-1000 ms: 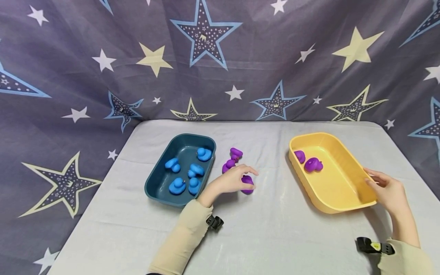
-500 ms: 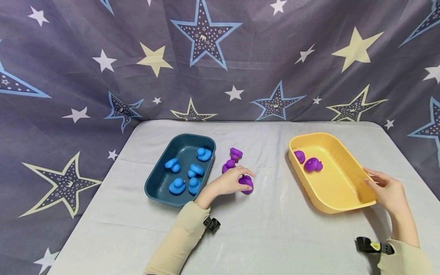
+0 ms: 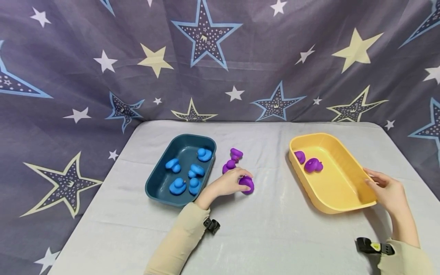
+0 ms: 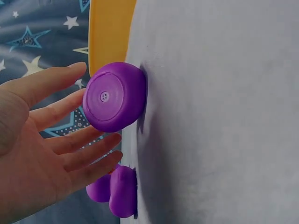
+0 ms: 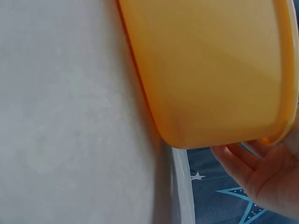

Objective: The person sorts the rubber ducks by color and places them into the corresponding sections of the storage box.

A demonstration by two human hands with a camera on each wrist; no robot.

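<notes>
My left hand [image 3: 231, 182] holds a purple rubber duck [image 3: 247, 185] between thumb and fingers, low over the table. The duck's round flat base [image 4: 105, 96] faces the camera in the left wrist view; its head is hidden there. Just behind that hand, two more purple ducks lie close together, the farther one [image 3: 236, 153] tipped over. On the right, my right hand [image 3: 392, 193] grips the rim of a yellow tub [image 3: 338, 210], thumb over the edge and fingers outside. Two purple ducks, one of them [image 3: 312, 165] on its side, lie at the tub's far left.
A dark teal tub [image 3: 153, 194] with several blue ducks [image 3: 177, 186] stands left of my left hand, its right side beside the forearm. White cloth [image 3: 271, 236] covers the table. A star-patterned curtain [image 3: 254, 49] hangs behind and along the sides.
My left hand has drawn back slightly to the left, and its fingers have closed in on the purple duck, which has shifted and turned a little. The right hand and both tubs stay put.
</notes>
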